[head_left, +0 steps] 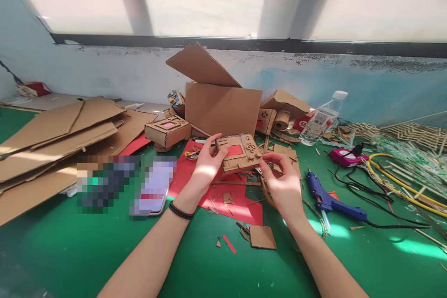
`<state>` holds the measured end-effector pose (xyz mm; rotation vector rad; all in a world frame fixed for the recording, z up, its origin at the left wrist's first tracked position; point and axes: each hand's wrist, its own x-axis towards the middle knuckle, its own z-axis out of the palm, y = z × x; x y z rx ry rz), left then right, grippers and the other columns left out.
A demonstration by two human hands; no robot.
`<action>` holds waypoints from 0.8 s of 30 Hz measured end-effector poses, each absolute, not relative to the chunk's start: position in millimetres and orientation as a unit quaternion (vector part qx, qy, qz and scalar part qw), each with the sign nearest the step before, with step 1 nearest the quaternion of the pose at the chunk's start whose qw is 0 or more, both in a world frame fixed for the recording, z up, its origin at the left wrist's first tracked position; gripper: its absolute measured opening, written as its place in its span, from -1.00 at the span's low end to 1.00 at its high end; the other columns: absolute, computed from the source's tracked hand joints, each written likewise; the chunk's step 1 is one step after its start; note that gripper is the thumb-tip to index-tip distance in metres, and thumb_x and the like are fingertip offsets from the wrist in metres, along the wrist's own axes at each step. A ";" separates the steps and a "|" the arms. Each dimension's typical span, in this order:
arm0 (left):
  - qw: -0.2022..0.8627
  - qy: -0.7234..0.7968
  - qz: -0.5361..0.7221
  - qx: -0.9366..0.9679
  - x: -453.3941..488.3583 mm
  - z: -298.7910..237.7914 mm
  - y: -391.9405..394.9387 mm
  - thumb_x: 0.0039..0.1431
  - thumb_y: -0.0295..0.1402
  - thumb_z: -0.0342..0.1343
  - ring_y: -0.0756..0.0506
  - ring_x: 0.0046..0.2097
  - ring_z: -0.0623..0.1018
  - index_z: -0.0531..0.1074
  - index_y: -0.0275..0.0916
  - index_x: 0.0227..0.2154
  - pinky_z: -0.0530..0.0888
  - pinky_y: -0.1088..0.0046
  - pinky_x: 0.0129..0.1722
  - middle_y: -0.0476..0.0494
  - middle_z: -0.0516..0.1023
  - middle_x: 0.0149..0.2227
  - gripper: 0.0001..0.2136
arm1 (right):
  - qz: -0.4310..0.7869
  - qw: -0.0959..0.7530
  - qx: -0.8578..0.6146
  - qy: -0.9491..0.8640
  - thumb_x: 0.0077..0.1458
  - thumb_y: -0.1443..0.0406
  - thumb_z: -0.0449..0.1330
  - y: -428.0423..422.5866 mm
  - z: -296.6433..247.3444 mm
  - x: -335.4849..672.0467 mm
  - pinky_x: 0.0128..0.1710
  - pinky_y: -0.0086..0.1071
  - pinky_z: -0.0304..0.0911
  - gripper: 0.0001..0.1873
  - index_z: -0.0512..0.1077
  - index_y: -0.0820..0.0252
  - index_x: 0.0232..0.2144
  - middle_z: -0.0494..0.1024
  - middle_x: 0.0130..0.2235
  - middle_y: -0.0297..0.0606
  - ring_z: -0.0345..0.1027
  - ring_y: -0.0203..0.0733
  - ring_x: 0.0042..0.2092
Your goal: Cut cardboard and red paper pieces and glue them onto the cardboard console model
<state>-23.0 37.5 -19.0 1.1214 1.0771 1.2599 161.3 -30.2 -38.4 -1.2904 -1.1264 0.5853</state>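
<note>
In my left hand (pixel 208 167) is a small cardboard model of a handheld game console (pixel 237 151), gripped by its left end with the thumb on the front. It has a red screen and raised round buttons and is held tilted above the table. My right hand (pixel 284 181) pinches its right edge between thumb and bent fingers. Below it lies a red paper sheet (pixel 247 212) strewn with cardboard scraps. A square cardboard piece (pixel 263 237) lies nearer to me. To the right of my right hand rests a blue glue gun (pixel 324 200).
A stack of cardboard sheets (pixel 59 135) covers the left side, beside a phone (pixel 153 186). Another cardboard console model (pixel 167 130) and a large cardboard box (pixel 223 107) stand behind. Back right are a water bottle (pixel 323 118), a purple power adapter (pixel 347 157) and tangled cables (pixel 352 188).
</note>
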 end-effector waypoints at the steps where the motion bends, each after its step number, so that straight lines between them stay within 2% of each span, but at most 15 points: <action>1: 0.536 0.455 0.530 0.474 -23.6 -21.3 39.4 0.13 -0.17 0.37 -0.15 -0.04 0.64 0.43 -0.12 0.20 0.59 0.39 -0.11 -0.25 0.63 -0.02 -0.42 | 0.254 0.619 -0.559 -0.490 0.16 -0.01 0.33 -29.9 -39.4 161.0 -0.08 -0.18 0.40 -0.65 0.50 0.08 -0.18 0.58 -0.11 -0.19 0.46 -0.01 -0.04; 4: 0.524 0.460 0.533 0.479 -24.7 -27.6 43.9 0.11 -0.12 0.39 -0.16 -0.01 0.63 0.41 -0.10 0.24 0.58 0.35 -0.04 -0.27 0.61 0.02 -0.37 | 0.258 0.620 -0.555 -0.492 0.16 -0.01 0.33 -28.7 -42.4 160.3 -0.08 -0.18 0.41 -0.65 0.48 0.07 -0.16 0.58 -0.10 -0.18 0.46 -0.02 -0.03; 9: 0.522 0.447 0.522 0.505 -24.6 -26.0 41.0 0.12 -0.10 0.40 -0.23 0.18 0.54 0.22 -0.01 0.39 0.46 0.16 0.22 -0.31 0.51 0.18 -0.19 | 0.258 0.615 -0.560 -0.492 0.18 -0.02 0.32 -27.1 -45.4 159.8 -0.12 -0.23 0.41 -0.63 0.47 0.08 -0.14 0.57 -0.09 -0.17 0.45 -0.05 -0.05; 14: 0.559 0.415 0.487 0.528 -25.4 -7.1 24.6 0.14 -0.16 0.39 -0.30 0.41 0.30 0.14 0.02 0.42 0.29 0.13 0.37 -0.25 0.23 0.43 -0.17 | 0.240 0.610 -0.575 -0.490 0.17 -0.01 0.31 -27.4 -45.5 158.8 -0.15 -0.24 0.41 -0.63 0.48 0.10 -0.14 0.57 -0.12 -0.19 0.45 -0.06 -0.08; 18: 0.628 0.379 0.475 0.485 -26.2 3.6 16.3 0.11 -0.31 0.41 -0.34 0.36 0.38 -0.04 0.06 0.48 0.33 0.03 0.35 -0.26 0.33 0.38 -0.03 | 0.240 0.609 -0.570 -0.496 0.20 0.01 0.30 -28.7 -45.7 156.4 -0.12 -0.22 0.40 -0.66 0.48 0.10 -0.13 0.58 -0.10 -0.20 0.46 -0.07 -0.08; 24: 0.655 0.370 0.470 0.462 -25.5 3.1 17.6 0.02 -0.46 0.44 -0.31 0.30 0.46 -0.10 0.05 0.50 0.37 0.01 0.33 -0.29 0.42 0.32 0.09 | 0.248 0.615 -0.567 -0.489 0.20 0.03 0.31 -28.8 -47.6 155.4 -0.09 -0.20 0.39 -0.67 0.48 0.10 -0.12 0.59 -0.10 -0.20 0.48 -0.06 -0.06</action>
